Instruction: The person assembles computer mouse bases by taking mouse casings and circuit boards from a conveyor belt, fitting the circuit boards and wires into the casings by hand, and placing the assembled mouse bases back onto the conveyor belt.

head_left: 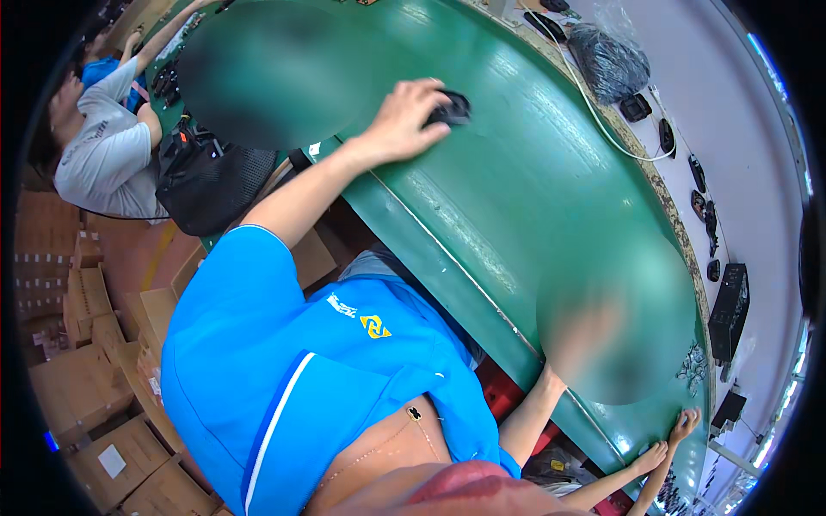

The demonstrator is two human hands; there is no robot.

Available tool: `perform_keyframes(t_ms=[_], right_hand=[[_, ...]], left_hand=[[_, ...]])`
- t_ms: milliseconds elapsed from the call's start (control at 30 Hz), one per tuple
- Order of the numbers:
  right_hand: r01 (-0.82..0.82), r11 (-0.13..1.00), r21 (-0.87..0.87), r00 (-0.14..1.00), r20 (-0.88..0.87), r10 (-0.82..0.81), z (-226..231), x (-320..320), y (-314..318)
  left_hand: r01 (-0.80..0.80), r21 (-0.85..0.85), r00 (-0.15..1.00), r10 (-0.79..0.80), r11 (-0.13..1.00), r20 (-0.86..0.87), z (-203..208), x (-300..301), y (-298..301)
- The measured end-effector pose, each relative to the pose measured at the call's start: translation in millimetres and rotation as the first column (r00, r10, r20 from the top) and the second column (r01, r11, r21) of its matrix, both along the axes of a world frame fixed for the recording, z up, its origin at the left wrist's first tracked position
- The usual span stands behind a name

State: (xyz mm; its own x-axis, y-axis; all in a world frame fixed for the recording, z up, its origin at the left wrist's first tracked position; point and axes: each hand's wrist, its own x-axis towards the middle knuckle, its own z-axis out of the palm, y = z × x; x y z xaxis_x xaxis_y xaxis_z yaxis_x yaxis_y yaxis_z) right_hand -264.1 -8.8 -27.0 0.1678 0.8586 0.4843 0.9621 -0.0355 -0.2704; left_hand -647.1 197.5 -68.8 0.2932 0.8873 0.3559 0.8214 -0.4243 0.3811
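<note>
On the green work table (516, 193), my left hand (408, 120) reaches out to the far left with its fingers closed round a small black rounded plastic piece (456, 108). The piece looks like a mouse-shaped shell and rests on or just above the mat. My right hand (587, 331) is over the table at the right, nearer its front edge. A blurred patch covers it, so its fingers and anything in them cannot be made out.
A narrow ledge along the far edge holds a dark plastic bag (609, 62), a white cable (607, 129), several black parts and a black box (730, 311). Co-workers sit at the left (107, 159) and lower right, a hand (685, 425) showing there. Cardboard boxes (82, 391) stand at left.
</note>
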Motion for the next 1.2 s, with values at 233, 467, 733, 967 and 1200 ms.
perform_keyframes(t_ms=[233,467,733,967,1200], right_hand=[[0.023,0.999,0.047,1.0,-0.001,-0.023,-2,1,18],[-0.053,0.994,0.091,0.998,-0.021,0.055,19,-28,80],[-0.053,0.997,0.051,0.999,0.0,0.053,3,-47,78],[-0.075,0.994,0.08,0.997,-0.026,0.077,15,-34,35],[-0.203,0.97,0.133,0.971,-0.104,0.217,10,-36,19]], left_hand=[[0.182,0.123,0.91,-0.214,0.976,0.355,40,29,86],[-0.681,0.087,0.707,0.683,0.727,-0.183,-17,-201,339],[-0.675,-0.079,0.708,0.615,0.733,-0.346,-20,-177,317],[-0.335,-0.17,0.933,0.302,0.927,-0.194,45,-42,209],[0.319,-0.502,0.938,-0.193,0.804,0.287,88,103,83]])
